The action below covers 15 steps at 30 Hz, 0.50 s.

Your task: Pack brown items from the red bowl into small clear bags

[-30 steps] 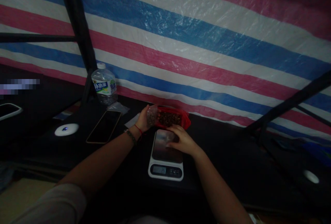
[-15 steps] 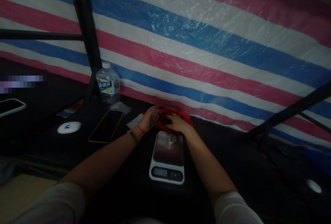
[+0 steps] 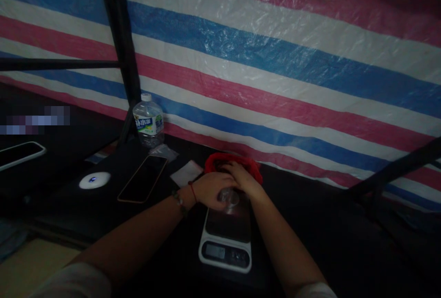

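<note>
My left hand (image 3: 213,189) is curled over a small clear container (image 3: 228,196) at the far end of a white kitchen scale (image 3: 225,243) with a dark glass plate. My right hand (image 3: 243,179) lies right beside it, touching it. Its fingers are bent at the front of a red bag (image 3: 220,160) that stands just behind the scale. Both hands cover most of the container and the bag's mouth. What the right fingers grip is hidden. The scale's display faces me, too dim to read.
A water bottle (image 3: 149,120) stands at the back left by a black pole (image 3: 120,45). A phone (image 3: 143,178), a white paper (image 3: 186,172), a round white device with a blue light (image 3: 94,180) and a second phone (image 3: 20,152) lie to the left. A striped tarp (image 3: 275,73) walls the back.
My left hand came down from beside the red bag onto the scale's far end. The right hand went from the scale plate into the bag and now sits against the left hand. The camera tilted down.
</note>
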Available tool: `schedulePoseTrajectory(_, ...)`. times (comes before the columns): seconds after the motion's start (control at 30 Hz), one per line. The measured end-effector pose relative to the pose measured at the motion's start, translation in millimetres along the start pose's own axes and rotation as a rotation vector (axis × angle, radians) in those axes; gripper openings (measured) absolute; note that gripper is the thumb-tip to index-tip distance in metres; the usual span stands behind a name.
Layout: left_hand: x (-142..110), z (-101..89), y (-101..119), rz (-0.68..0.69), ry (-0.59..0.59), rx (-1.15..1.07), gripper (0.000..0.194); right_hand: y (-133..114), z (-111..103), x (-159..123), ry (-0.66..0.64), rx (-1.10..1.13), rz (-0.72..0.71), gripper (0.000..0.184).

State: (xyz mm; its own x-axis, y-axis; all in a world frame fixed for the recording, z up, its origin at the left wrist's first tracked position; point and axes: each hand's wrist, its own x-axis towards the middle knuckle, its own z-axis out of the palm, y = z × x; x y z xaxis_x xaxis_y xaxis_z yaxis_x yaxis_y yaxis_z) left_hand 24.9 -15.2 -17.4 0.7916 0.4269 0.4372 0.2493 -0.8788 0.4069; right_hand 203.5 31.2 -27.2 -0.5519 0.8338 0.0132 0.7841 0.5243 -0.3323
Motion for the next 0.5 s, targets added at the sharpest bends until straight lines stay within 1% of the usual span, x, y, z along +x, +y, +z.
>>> schedulePoseTrajectory(0.07, 3, -0.2, 6, 0.012, -0.028, -0.003, 0.053, 1, 2, 3, 0.010, -0.003, 0.029, 0.037)
schedulePoseTrajectory(0.13, 4, 0.0, 10, 0.001, -0.053, -0.016, 0.049, 2, 3, 6, 0.010, -0.017, 0.060, 0.032)
schedulePoseTrajectory(0.3, 6, 3.0, 15, -0.089, -0.077, -0.077, 0.033, 3, 2, 8, 0.034, -0.063, 0.060, 0.021)
schedulePoseTrajectory(0.37, 6, 5.3, 15, -0.114, -0.055, -0.121, 0.030, 3, 0, 6, 0.040, -0.067, 0.064, 0.020)
schedulePoseTrajectory(0.43, 5, 7.6, 10, -0.135, -0.006, -0.155, 0.037, 2, -2, 4, 0.057, -0.055, 0.064, 0.020)
schedulePoseTrajectory(0.5, 3, 8.9, 2, -0.164, 0.069, -0.142, 0.041, 2, -5, 0, 0.090, -0.038, 0.064, 0.020)
